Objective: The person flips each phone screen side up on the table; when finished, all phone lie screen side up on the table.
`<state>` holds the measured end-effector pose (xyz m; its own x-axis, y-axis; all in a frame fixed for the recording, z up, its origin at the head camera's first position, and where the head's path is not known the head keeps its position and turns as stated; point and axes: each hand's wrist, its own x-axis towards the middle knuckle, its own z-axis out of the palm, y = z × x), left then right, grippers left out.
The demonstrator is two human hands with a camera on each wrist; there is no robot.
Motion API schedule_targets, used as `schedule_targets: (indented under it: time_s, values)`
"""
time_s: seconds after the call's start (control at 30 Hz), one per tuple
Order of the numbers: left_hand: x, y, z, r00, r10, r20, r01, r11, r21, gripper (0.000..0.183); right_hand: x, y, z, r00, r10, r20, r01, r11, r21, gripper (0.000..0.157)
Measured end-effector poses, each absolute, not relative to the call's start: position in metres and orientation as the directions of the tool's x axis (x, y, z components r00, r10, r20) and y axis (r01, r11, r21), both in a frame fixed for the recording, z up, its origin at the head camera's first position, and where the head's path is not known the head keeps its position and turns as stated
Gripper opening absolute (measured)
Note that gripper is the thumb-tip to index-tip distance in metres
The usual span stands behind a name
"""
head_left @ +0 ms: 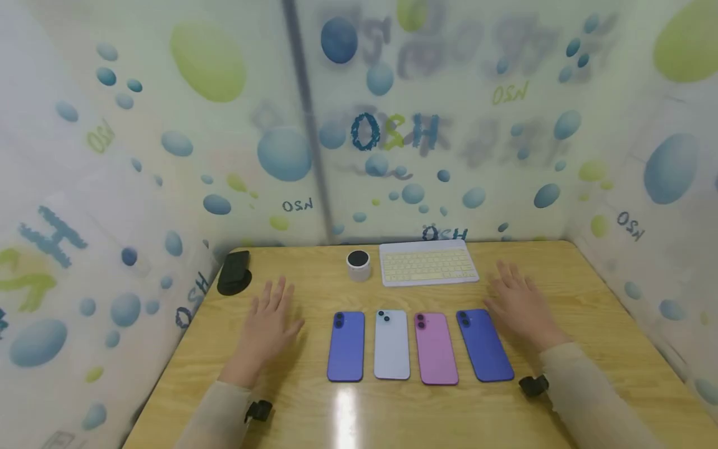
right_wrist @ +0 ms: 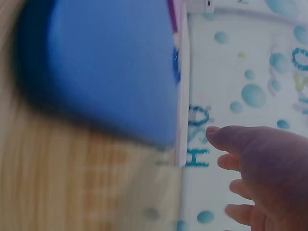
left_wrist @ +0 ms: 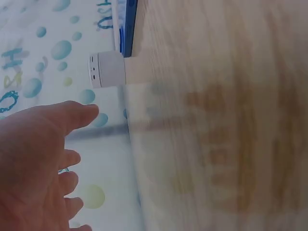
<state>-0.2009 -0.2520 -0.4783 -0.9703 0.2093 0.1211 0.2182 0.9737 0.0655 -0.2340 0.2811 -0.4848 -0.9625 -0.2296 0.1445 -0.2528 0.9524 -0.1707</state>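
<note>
Four would exceed the count, so several phones lie face down in a row: a blue phone (head_left: 346, 349), a pale blue phone (head_left: 392, 349), a pink phone (head_left: 437, 352) and a darker blue phone (head_left: 487, 349) tilted at the right end. My left hand (head_left: 266, 327) is spread to the left of the row, holding nothing. On the other side, my right hand (head_left: 521, 305) extends beside the darker blue phone with its fingers straight and nothing in them. The right wrist view has that phone's blurred blue back (right_wrist: 115, 62) close up.
Behind the phones are a white keyboard (head_left: 429, 265) and a small white cylinder with a dark top (head_left: 358, 266). A black object on a round base (head_left: 234, 272) stands at the back left. Patterned curtains (head_left: 392, 187) border the wooden table (head_left: 303, 405).
</note>
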Motion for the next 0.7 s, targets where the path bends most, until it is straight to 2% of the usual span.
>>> schedule_targets:
  time_s: [0.27, 0.43, 0.7]
  values:
    - [-0.186, -0.244, -0.477, -0.947, 0.273, 0.169, 0.296, 0.945, 0.135, 0.078, -0.236, 0.231, -0.480, -0.927, -0.328, 0.182, -0.363, 0.906, -0.216, 0.047]
    - [-0.180, -0.243, -0.479, -0.926, 0.306, 0.220, 0.338, 0.933, 0.126, 0.066, -0.238, 0.201, -0.484, -0.898, -0.394, 0.195, -0.435, 0.860, -0.267, 0.045]
    - [-0.173, -0.242, -0.483, -0.892, 0.387, 0.234, 0.420, 0.901, 0.111, 0.051, -0.241, 0.158, -0.489, -0.888, -0.438, 0.139, -0.455, 0.800, -0.391, 0.043]
